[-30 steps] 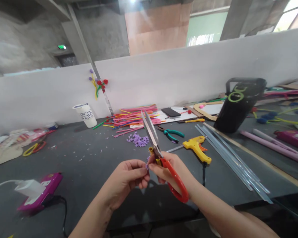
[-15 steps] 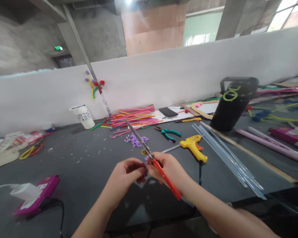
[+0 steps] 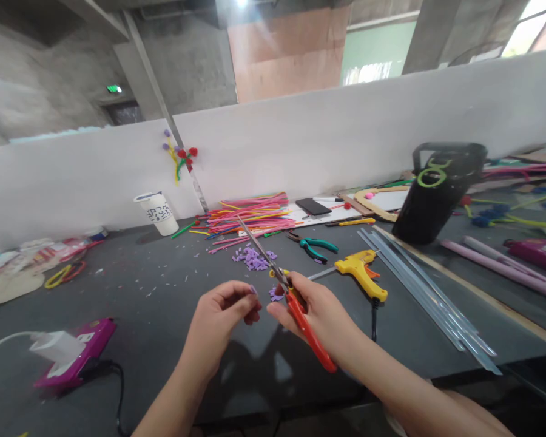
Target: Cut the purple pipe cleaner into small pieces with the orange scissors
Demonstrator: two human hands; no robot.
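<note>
My right hand (image 3: 318,312) grips orange-handled scissors (image 3: 295,306), their closed blades pointing up and to the left over the dark table (image 3: 155,291). My left hand (image 3: 221,318) is just left of it, fingers pinched on a tiny purple piece (image 3: 253,290). The two hands are a little apart. A few purple bits (image 3: 275,295) lie on the table just behind my right hand, and a larger pile of purple cut pieces (image 3: 253,258) lies further back.
Behind lie a bundle of coloured straws (image 3: 250,215), green-handled pliers (image 3: 316,246), a yellow glue gun (image 3: 359,270), clear glue sticks (image 3: 428,297), a black bin (image 3: 437,191), a paper cup (image 3: 157,211) and a phone (image 3: 313,206). A pink power strip (image 3: 77,355) sits front left.
The scissors' blades went from apart to closed and tilted left. My hands, which were touching, have drawn slightly apart, the left keeping a purple piece.
</note>
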